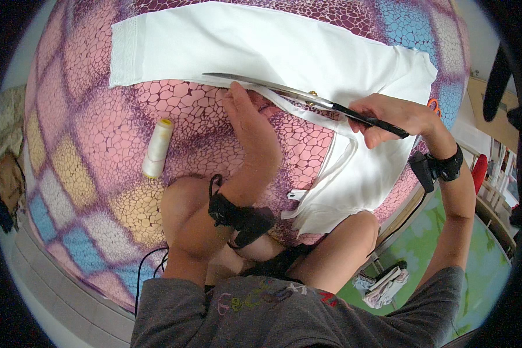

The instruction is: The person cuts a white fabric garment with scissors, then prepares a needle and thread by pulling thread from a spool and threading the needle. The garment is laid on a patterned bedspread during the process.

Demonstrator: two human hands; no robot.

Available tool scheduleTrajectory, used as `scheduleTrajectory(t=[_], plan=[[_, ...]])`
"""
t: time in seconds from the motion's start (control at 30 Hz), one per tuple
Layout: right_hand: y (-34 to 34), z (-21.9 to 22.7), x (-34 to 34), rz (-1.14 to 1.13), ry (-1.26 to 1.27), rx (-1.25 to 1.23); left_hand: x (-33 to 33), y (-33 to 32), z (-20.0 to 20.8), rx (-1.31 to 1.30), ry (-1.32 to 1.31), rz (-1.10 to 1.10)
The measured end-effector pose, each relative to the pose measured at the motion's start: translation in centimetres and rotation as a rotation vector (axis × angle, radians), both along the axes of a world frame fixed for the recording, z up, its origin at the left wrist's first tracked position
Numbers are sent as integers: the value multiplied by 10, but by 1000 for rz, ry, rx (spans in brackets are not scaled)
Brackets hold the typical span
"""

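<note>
White trousers lie spread on a patterned bedspread, one leg running across the far side and the other bending toward my lap. In my right hand is a pair of large scissors with black handles. Their long blades point left and lie over the near edge of the far leg. I cannot tell whether the blades are fully together. My left hand rests at that same edge below the blades, fingers stretched out, with nothing visible in them. Part of its far side is hidden.
A cone of white thread with a yellow top lies left of my left hand. An orange handle shows past the trousers at the right. A small white tag-like piece lies near my lap. Folded cloths sit low on the right.
</note>
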State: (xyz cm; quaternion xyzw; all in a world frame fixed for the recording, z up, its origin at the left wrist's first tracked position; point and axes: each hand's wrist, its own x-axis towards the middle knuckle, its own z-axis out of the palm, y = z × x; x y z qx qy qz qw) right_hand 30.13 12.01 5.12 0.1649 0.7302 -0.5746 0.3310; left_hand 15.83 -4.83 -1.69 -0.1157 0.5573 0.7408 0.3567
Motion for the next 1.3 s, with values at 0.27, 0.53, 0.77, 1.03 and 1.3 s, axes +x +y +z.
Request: scheduleTrajectory(t=[0.27,0.53,0.77,1.03,1.3], plan=[[-1,5,-1,-35,-88,-11,-13,-2,1,1,67,-62],[-3,4,-2,-32,-73,2,-7,-5,-9,-5,63,-112],[2,8,-6,-26,-226,-26,-9,-7,-15,12,1,-106],[-4,-2,-4,15,-47,-12,-6,-8,-14,85,-26,-48],[-9,-1,-4,-41,33,3,-14,-9,-8,-102,76,-6]])
